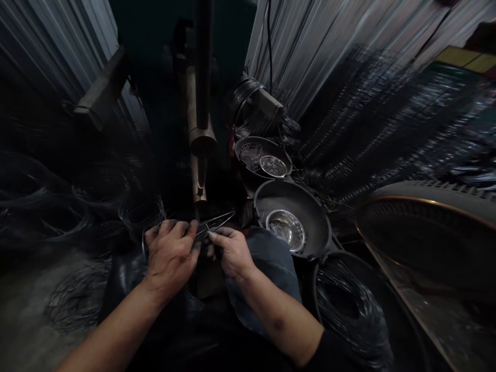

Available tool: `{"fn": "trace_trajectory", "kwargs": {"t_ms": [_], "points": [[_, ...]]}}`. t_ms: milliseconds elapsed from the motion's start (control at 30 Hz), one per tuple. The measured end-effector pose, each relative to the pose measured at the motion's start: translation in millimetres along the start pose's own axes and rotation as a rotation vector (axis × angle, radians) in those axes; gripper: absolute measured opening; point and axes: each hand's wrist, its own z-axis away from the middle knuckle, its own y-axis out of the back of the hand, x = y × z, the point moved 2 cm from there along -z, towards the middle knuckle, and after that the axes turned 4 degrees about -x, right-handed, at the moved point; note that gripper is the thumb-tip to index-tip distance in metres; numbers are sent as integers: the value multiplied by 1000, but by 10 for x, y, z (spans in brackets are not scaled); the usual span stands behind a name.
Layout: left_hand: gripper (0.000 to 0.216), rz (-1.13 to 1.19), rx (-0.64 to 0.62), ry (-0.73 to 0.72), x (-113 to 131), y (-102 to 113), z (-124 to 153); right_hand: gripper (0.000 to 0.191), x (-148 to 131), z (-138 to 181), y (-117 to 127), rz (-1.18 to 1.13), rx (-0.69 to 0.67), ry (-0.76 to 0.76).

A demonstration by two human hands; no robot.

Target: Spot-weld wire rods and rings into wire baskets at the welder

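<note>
A thin bent metal wire piece (pixel 221 220) with a pointed end spans the space between my hands, below a machine's copper-coloured tip (pixel 200 192). My left hand (pixel 172 256) is closed over the wire piece's left part, and its fingers hide most of that side. With thumb and forefinger pinched, my right hand (pixel 233 253) holds the wire near its crossing point. Right of my knee, a shiny metal bowl (pixel 298 235) of small bits sits in a dark round basin (pixel 318 217).
Behind stands another basin (pixel 242 144) with a small dish (pixel 273 166) and wire frames. Coiled wire (pixel 349 305) lies at the lower right, near a large fan-like round guard (pixel 426 201). A vertical machine rod (pixel 203 67) hangs ahead. Blurred wire loops (pixel 77 294) lie left.
</note>
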Motion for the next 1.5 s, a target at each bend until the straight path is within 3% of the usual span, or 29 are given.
{"fn": "trace_trajectory", "kwargs": {"t_ms": [333,800,1200,1500], "points": [[34,-80,64,-75,-117,86,-238,27,-37,-242,-127,-46,2,103],[25,-45,-88,-44,-293,253,-720,20,-290,-552,-331,-58,1,164],[23,-22,-118,-44,-311,290,-837,16,-348,-594,-373,-41,-9,191],[25,-25,-159,-32,-325,288,-871,29,-247,-509,-293,-14,-5,191]]}}
